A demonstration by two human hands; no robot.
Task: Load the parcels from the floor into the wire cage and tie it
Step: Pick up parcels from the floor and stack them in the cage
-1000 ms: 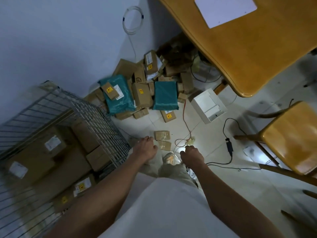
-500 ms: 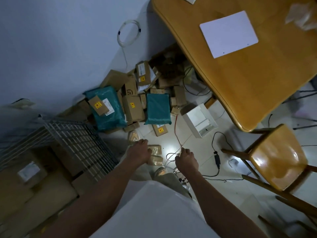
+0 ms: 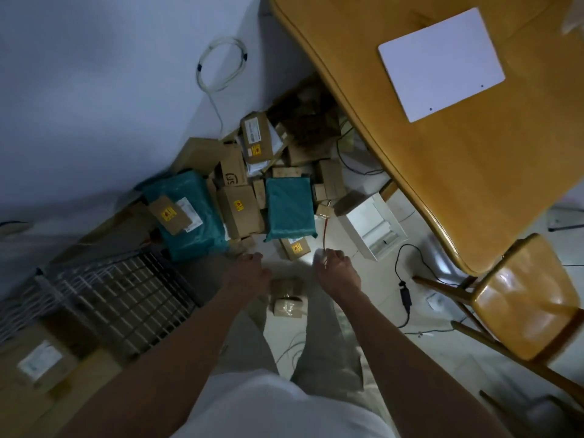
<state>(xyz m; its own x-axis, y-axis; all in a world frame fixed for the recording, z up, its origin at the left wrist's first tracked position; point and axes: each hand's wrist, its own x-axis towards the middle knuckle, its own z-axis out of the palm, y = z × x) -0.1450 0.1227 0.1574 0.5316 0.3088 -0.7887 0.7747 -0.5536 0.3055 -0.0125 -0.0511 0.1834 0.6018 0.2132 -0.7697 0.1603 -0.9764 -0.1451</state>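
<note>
Head view shows your right hand pinching a thin red cord while your left hand hangs loosely curled, holding nothing. Most parcels are piled on the floor just beyond both hands; the wire cage stands left of your left hand, partly filled. You seem mid-loading: probably reach forward for another parcel.

Cardboard parcels and two teal mailer bags lie heaped on the pale tiled floor against the wall, beside a white box, loose black cables and two small taped packets.
</note>
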